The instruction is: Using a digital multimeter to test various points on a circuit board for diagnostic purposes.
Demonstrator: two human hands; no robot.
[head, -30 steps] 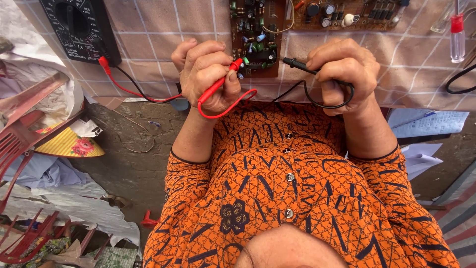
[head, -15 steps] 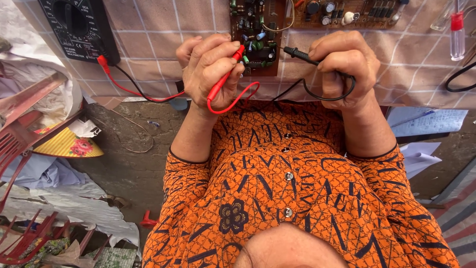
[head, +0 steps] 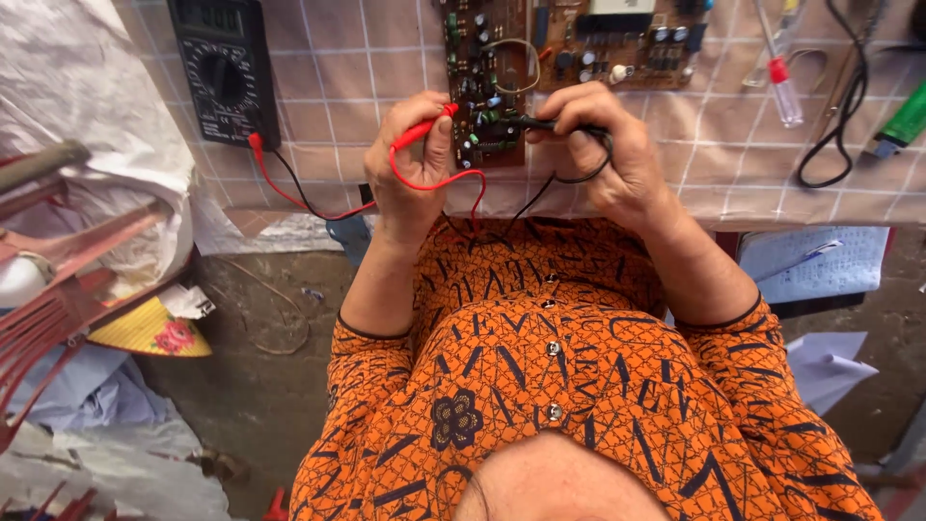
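Observation:
My left hand (head: 413, 164) grips a red test probe (head: 424, 128), its tip at the lower part of a brown circuit board (head: 487, 77) crowded with small components. The black test probe (head: 540, 123) is held in my right hand (head: 610, 154) and also points at that board. Red and black leads (head: 318, 205) run left from the probes to a black multimeter (head: 224, 68) lying on the checked tablecloth (head: 357, 87). A second, wider board (head: 617, 43) lies just right of the first one.
A clear pen-like tool with a red cap (head: 779, 77), a looped black cable (head: 839, 125) and a green object (head: 905, 121) lie at the right. Red plastic furniture (head: 68, 299), a yellow cone hat (head: 149, 333) and papers (head: 820, 265) sit on the floor below the table edge.
Both hands moved up the table toward the circuit board, carrying the red and black probes until their tips reach its lower part.

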